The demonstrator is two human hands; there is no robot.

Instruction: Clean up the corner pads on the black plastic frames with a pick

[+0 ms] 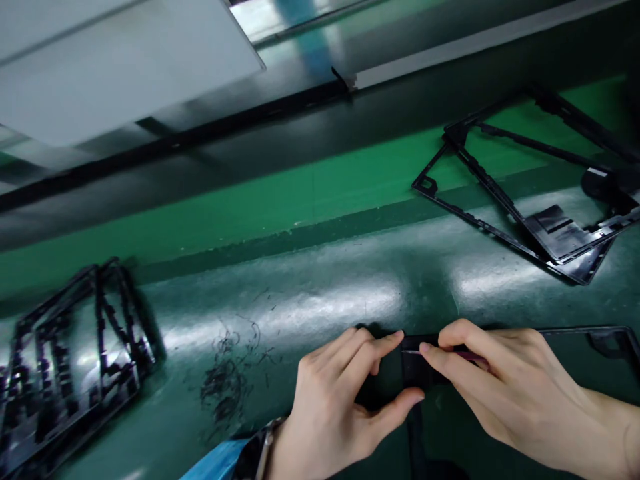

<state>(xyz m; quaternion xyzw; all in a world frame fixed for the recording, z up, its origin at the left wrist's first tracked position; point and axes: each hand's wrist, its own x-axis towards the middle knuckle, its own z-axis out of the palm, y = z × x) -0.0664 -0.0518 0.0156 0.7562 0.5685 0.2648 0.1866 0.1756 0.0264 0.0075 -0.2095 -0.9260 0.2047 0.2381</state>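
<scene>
A black plastic frame [575, 331] lies flat on the green table at the lower right, running out of view at the bottom. My left hand [340, 400] is at its upper left corner, index fingertip touching the corner and thumb apart, beside the left edge. In my right hand [505, 380] a slim reddish-handled blade [467, 355] is pinched between thumb and fingers. Its thin silvery tip points left and meets the corner piece of the frame. The fingers hide part of the handle and the frame's top edge.
More black plastic frames [500, 193] lie overlapping at the upper right. Another group of frames [100, 327] stands at the left, blurred. Thin black shavings [225, 383] are scattered on the green table [310, 293]. A white panel [130, 67] overhangs the top left.
</scene>
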